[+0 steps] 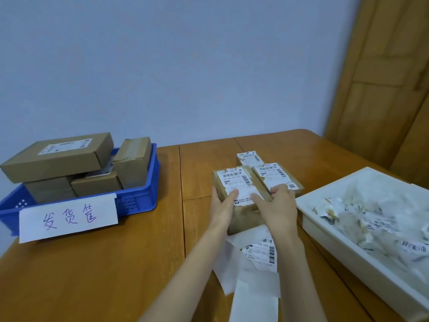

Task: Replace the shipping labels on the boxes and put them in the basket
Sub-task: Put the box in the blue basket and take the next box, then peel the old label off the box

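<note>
A small brown box [241,201] is held near the middle of the desk [116,263], just in front of 2 more labelled boxes [276,175] that sit toward the far edge. The left hand [221,206] is curled round the box's left side with the thumb pressed on the torn old label [236,182]. The right hand [278,205] is clamped on the box's right edge, fingers bent over it.

A torn strip may be left stuck if the label is peeled too fast, since the paper is already ragged. The box could be dragged against the neighbouring box, which it touches, and that one could be nudged. The fresh label [261,251] and its loose backing sheets [253,293] near the front edge could be creased or swept off by a forearm. The blue basket [139,201] at the left edge is piled above its rim, so another box may be seated badly there.

The right fingertips are hidden behind the box, so it cannot be told whether a label edge is pinched. The print on the labels is too small to be read. The white tray [336,231] of scraps is cut off at the right.
</note>
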Motion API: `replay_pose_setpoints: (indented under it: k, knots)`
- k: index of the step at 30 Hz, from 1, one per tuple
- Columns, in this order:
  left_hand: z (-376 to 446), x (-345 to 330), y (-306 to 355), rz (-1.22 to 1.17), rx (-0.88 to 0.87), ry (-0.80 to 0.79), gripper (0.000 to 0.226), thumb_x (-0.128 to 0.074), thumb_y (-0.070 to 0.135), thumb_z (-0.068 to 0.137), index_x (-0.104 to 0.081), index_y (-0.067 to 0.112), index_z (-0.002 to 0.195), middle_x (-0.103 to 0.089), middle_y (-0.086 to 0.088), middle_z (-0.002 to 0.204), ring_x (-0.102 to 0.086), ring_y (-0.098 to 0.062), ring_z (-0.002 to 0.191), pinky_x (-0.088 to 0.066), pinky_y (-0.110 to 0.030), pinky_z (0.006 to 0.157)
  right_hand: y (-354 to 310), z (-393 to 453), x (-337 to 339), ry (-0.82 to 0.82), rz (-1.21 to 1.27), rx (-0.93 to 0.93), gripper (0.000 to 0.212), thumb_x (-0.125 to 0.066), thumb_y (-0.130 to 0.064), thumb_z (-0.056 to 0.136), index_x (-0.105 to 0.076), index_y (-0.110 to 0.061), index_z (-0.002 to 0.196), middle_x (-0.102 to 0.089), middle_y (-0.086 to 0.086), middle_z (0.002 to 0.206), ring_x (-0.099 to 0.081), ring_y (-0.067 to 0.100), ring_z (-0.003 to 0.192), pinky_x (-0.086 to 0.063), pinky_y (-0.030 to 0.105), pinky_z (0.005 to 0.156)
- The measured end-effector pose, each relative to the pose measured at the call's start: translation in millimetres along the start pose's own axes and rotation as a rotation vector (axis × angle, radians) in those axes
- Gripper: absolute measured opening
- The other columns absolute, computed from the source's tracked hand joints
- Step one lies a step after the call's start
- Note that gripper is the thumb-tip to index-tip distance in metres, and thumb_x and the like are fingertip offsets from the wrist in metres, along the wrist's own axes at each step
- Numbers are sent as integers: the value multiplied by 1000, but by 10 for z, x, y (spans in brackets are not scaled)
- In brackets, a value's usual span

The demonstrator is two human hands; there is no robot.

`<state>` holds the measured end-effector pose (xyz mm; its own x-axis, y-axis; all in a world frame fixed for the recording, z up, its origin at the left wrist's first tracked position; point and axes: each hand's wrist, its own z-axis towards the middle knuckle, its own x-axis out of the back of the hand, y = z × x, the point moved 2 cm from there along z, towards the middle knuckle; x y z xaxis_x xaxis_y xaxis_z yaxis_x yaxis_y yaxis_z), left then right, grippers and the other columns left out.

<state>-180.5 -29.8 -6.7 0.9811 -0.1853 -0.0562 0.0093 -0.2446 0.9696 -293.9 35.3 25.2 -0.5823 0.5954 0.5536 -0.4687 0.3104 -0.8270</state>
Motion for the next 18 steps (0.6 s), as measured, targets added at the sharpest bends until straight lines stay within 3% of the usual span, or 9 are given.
replay_pose_setpoints:
  k: [3, 7, 9, 11, 14, 16, 18]
  knots:
    - [-150, 174, 180, -6, -56, 42, 93, -72, 53, 73, -30, 31, 153, -52, 5, 147, -53, -21, 130, -44, -46, 109, -150, -99, 63, -34, 146, 23, 50, -74, -41, 80, -54, -11, 115, -56, 4, 111, -53, 24, 106, -46, 39, 93]
    - [-436, 522, 399, -25, -108, 119, 81, -72, 44, 84, -33, 30, 153, -56, 5, 142, -59, -17, 120, -52, -35, 97, -416, -333, 47, -176, 364, 27, 45, -76, -38, 80, -62, -16, 117, -54, -15, 87, -54, 6, 84, -43, 23, 75]
    - [-620, 721, 467, -23, -122, 182, 63, -68, 36, 92, -39, 27, 147, -60, 9, 131, -61, -8, 98, -52, -19, 73, -518, -485, -26, -232, 406, 47, 47, -76, -42, 78, -61, -24, 119, -58, -14, 95, -56, 6, 94, -46, 24, 78]
    - [-825, 924, 488, -34, -89, 223, 59, -66, 33, 94, -40, 21, 145, -61, 5, 126, -57, -3, 84, -47, -17, 60, -570, -635, -130, -299, 382, 75, 60, -76, -48, 76, -53, -32, 129, -56, -8, 119, -53, 15, 112, -47, 32, 92]
    - [-1084, 1218, 429, 9, -42, 257, 62, -69, 34, 91, -44, 13, 143, -64, 0, 117, -60, -6, 85, -45, -19, 57, -624, -867, -256, -481, 377, 128, 87, -77, -45, 77, -29, -35, 149, -48, -6, 140, -47, 12, 123, -46, 33, 97]
    - [-1223, 1388, 341, 45, -20, 257, 55, -68, 32, 92, -44, 14, 138, -64, 3, 107, -60, -6, 83, -47, -16, 50, -637, -1015, -303, -591, 325, 168, 94, -77, -41, 80, -19, -34, 154, -48, -5, 141, -49, 9, 115, -49, 24, 87]
    - [-1333, 1532, 248, 118, 11, 240, 60, -67, 33, 92, -41, 14, 143, -64, 0, 119, -60, -8, 88, -48, -20, 58, -633, -1153, -342, -675, 273, 178, 96, -77, -39, 80, -16, -31, 155, -50, -5, 135, -51, 8, 107, -48, 20, 77]
